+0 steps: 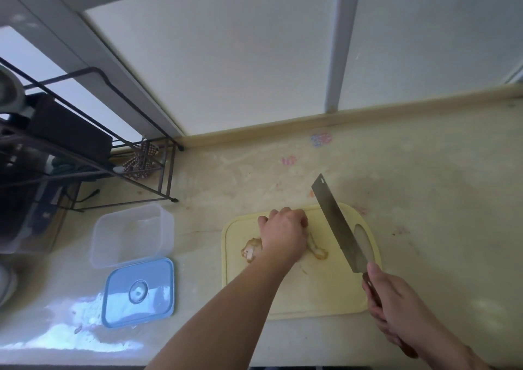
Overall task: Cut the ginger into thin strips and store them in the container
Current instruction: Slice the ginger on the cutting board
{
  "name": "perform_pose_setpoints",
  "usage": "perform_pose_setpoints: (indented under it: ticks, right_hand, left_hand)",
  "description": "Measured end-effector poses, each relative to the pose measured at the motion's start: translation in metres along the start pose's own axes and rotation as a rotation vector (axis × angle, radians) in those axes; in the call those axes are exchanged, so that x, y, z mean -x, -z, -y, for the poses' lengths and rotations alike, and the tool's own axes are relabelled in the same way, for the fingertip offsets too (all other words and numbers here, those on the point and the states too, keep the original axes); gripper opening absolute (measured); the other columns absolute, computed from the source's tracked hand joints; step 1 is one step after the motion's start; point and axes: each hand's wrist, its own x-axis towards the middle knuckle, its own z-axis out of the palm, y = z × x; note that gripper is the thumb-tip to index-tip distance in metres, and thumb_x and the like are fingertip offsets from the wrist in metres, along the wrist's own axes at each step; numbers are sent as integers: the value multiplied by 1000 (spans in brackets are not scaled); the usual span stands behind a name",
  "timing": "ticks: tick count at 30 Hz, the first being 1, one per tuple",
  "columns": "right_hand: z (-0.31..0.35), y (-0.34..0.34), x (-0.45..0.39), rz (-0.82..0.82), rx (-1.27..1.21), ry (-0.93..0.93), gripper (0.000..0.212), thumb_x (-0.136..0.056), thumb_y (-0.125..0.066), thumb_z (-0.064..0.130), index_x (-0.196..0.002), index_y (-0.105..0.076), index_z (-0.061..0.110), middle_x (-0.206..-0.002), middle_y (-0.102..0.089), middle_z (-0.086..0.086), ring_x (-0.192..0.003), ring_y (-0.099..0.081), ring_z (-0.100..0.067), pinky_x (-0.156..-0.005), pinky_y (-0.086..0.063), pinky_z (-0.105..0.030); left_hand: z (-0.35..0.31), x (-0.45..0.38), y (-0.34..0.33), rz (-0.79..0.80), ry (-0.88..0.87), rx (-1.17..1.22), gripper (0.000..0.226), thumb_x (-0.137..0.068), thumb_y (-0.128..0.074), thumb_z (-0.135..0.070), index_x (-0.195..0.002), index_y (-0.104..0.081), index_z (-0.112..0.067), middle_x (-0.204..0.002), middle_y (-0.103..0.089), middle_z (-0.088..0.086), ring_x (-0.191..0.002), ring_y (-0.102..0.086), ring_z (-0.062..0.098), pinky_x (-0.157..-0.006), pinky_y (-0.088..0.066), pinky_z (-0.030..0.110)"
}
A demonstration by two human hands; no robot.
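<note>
Ginger (318, 249) barely cut, container (131, 235) at nine o'clock empty.
Left hand (284, 235) curled over ginger; right hand (396, 299) gripping raised knife (336, 225).

a pale yellow marbled tabletop (424, 171) carries a dark metal wire rack (93, 154) at the back left, a checkered cloth (143, 160) bunched beside its legs. frosted window panes in white frames (226, 58) rise behind. faint pink and blue marks (320, 138) dot the tabletop.
</note>
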Motion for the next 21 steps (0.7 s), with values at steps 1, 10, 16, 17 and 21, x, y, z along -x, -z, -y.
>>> perform_pose_setpoints:
  ticks: [1,10,16,17,21]
  right_hand:
    - [0,-1,1,-5,-2,3,56,-82,-36,69,-65,-40,16,-55,-28,-7,-40,-22,-14,-43,-22,-22]
    - [5,-7,2,-22,-38,18,55,-85,-37,66,-67,-39,14,-54,-28,-7,-40,-21,-14,-43,-22,-22]
    - [3,-11,0,-32,-40,6,54,-93,-36,59,-68,-40,12,-52,-29,-4,-38,-21,-14,-40,-22,-20]
    - [4,-11,0,-33,-39,7,54,-91,-36,61,-68,-40,12,-52,-29,-5,-38,-21,-14,-40,-23,-19]
    - [5,-11,0,-28,-38,19,55,-90,-37,63,-65,-40,13,-52,-29,-6,-39,-22,-14,-41,-24,-21]
  left_hand:
    - [2,-1,1,4,-39,-34,21,-97,-54,-21,-111,-68,-29,-114,-59,-2,-108,-51,23,-97,-32,40]
    - [25,-28,22,188,-558,-221,29,-93,-66,-15,-117,-69,-32,-123,-52,-2,-108,-47,20,-97,-39,36]
    - [27,-38,24,150,-706,-372,22,-92,-69,-29,-114,-66,-31,-123,-47,-3,-111,-39,20,-95,-29,35]
    - [28,-39,25,151,-697,-378,21,-93,-68,-30,-114,-65,-30,-123,-49,-4,-111,-39,20,-96,-30,36]
    - [45,-42,37,170,-510,-287,13,-98,-61,-25,-111,-62,-25,-110,-64,-6,-109,-49,20,-97,-32,37]
